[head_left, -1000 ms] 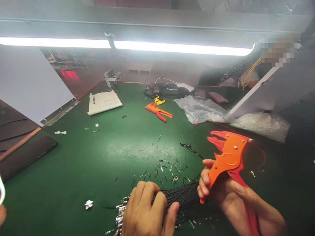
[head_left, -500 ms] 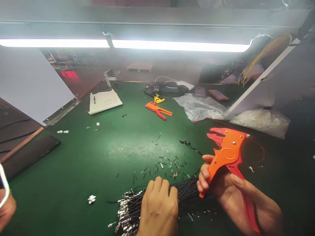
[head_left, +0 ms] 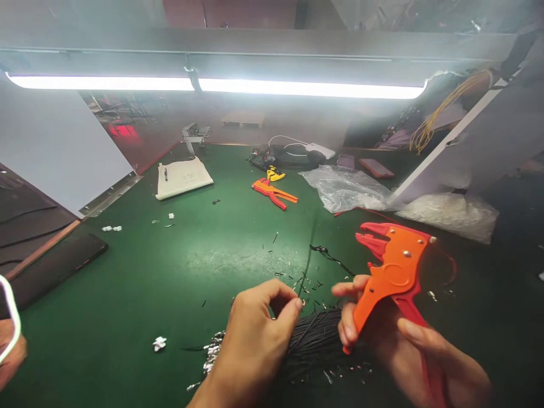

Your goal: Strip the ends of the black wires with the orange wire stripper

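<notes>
My left hand (head_left: 261, 328) pinches a thin black wire (head_left: 306, 263) between thumb and forefinger, its free end standing up and blurred. Below lies a bundle of black wires (head_left: 317, 334), with shiny metal terminals (head_left: 212, 351) at its left end, partly covered by my left hand and forearm. My right hand (head_left: 408, 334) is wrapped round the handles of an orange and red wire stripper (head_left: 395, 266). The tool's jaws point left and stand apart with no wire between them. My right forefinger sticks out toward the left hand.
Black wire scraps (head_left: 312, 283) litter the green table (head_left: 140, 283). Farther back lie a second wire stripper (head_left: 274, 194), a notepad (head_left: 185, 178) with a pen, clear plastic bags (head_left: 348, 187) and a phone (head_left: 377, 168). A person's hand (head_left: 11, 351) shows at the left edge.
My left hand has lifted off the bundle and turned, drawing up a single black wire. The wire stripper stays in my right hand, whose forefinger has stretched out. The view has shifted slightly.
</notes>
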The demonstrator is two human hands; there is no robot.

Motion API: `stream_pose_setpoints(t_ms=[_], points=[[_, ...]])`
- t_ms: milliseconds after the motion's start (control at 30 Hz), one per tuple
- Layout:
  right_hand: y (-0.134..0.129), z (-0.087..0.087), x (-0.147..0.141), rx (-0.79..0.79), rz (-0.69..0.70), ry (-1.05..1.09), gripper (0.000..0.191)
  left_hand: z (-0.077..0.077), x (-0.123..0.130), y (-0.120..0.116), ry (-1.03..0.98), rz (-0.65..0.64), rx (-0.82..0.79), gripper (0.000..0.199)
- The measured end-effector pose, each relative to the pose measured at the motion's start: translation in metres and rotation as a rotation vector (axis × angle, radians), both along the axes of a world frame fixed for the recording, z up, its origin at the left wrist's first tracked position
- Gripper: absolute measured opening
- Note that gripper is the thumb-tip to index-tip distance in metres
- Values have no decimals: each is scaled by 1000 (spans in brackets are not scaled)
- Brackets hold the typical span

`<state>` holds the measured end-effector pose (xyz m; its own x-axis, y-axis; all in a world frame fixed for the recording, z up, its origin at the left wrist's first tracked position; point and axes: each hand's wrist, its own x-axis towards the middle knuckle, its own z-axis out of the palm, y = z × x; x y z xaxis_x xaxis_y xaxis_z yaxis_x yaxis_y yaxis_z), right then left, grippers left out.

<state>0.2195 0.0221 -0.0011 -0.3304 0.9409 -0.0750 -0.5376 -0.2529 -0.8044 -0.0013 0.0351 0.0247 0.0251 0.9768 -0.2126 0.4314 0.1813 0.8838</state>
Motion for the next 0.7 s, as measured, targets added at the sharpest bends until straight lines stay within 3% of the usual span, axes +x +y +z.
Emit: stream_pose_setpoints(t_ms=[100, 167, 300, 500, 600, 700], points=[[-2, 3, -10, 49, 110, -94, 45, 4, 4, 12, -416, 136, -45, 17], [-6, 1, -17, 61, 195, -71, 46, 1, 8, 15, -579, 202, -28, 19], [-14, -13, -28, -26, 293, 34, 52, -7, 11, 17, -689, 307, 0, 25], [-13, -30, -34, -61, 500, 248, 65, -4, -3, 26, -765, 498, 104, 27], [-11, -29, -34, -109, 472, 256, 67, -12, -6, 24, -737, 428, 33, 29], [-12, -25, -32, -85, 417, 251, 62, -22, -1, 18, -700, 202, -149, 40]])
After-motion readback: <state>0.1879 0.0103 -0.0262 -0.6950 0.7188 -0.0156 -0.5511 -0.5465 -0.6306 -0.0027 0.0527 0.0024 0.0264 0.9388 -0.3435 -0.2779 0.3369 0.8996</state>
